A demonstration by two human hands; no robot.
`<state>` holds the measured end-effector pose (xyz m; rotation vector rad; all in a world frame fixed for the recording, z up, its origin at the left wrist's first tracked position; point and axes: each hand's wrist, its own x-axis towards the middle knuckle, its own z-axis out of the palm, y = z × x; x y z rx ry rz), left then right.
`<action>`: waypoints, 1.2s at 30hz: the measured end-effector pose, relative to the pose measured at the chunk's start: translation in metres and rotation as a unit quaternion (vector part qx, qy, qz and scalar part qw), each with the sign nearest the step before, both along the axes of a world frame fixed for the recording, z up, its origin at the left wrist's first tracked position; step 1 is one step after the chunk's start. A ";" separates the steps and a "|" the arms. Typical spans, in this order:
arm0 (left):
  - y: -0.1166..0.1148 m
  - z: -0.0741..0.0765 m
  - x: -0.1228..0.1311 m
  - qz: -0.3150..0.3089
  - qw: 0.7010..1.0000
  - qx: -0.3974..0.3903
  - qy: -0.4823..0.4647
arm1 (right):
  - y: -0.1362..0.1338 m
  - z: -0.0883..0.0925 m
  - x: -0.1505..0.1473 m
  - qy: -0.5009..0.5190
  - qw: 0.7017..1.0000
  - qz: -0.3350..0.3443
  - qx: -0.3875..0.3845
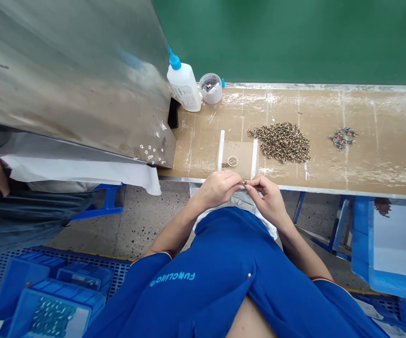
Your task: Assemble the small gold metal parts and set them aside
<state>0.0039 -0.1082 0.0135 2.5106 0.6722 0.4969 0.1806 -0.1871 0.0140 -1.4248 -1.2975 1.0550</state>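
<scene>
My left hand (pixel 222 187) and my right hand (pixel 267 197) meet at the front edge of the bench. Both are closed in a pinch, fingertips together on one small metal part (pixel 244 183), dark and brassy. Its exact kind is too small to make out. Just beyond my fingers, a small round cap-like dish (pixel 232 161) sits on a cardboard square (pixel 240 149) with white strips along its two sides. To the right lies a heap of small brass-coloured parts (pixel 284 142). Farther right is a smaller loose ring of blue-and-metal parts (pixel 343 138).
A white bottle with a blue nozzle (pixel 185 87) and a tape roll holding scraps (pixel 211 89) stand at the back left. A metal cabinet (pixel 118 84) bounds the left. Beyond the bench runs a green surface (pixel 294 42). Blue bins (pixel 58 305) stand below; another person's leg (pixel 30 216) is left.
</scene>
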 end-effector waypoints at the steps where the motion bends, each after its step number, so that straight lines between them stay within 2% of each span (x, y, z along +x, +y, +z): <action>1: -0.001 -0.001 0.002 0.008 1.000 0.007 -0.009 | 0.000 -0.002 0.000 0.032 0.999 -0.012 -0.015; 4: -0.005 -0.004 0.006 0.022 0.999 0.016 -0.022 | -0.002 -0.008 -0.001 0.106 0.992 -0.044 -0.050; 7: -0.008 -0.005 0.008 0.026 1.000 0.002 -0.010 | -0.004 -0.011 -0.002 0.129 0.987 -0.066 -0.068; 18: -0.008 -0.002 0.006 0.026 0.999 -0.006 -0.023 | -0.004 -0.016 -0.003 0.086 0.993 -0.078 -0.036; 24: -0.007 -0.002 0.004 0.023 0.999 -0.008 0.021 | -0.001 -0.008 0.000 -0.010 0.999 -0.045 0.006; 28: -0.006 -0.003 0.004 0.024 0.999 -0.013 0.033 | 0.000 -0.007 0.003 -0.032 0.999 -0.007 0.031; 34: -0.005 -0.004 0.004 0.030 0.991 -0.124 -0.035 | -0.001 -0.011 0.002 -0.024 0.999 0.011 0.033; 36: -0.005 -0.005 0.004 0.033 0.990 -0.133 -0.040 | -0.002 -0.012 0.002 -0.024 0.999 0.014 0.036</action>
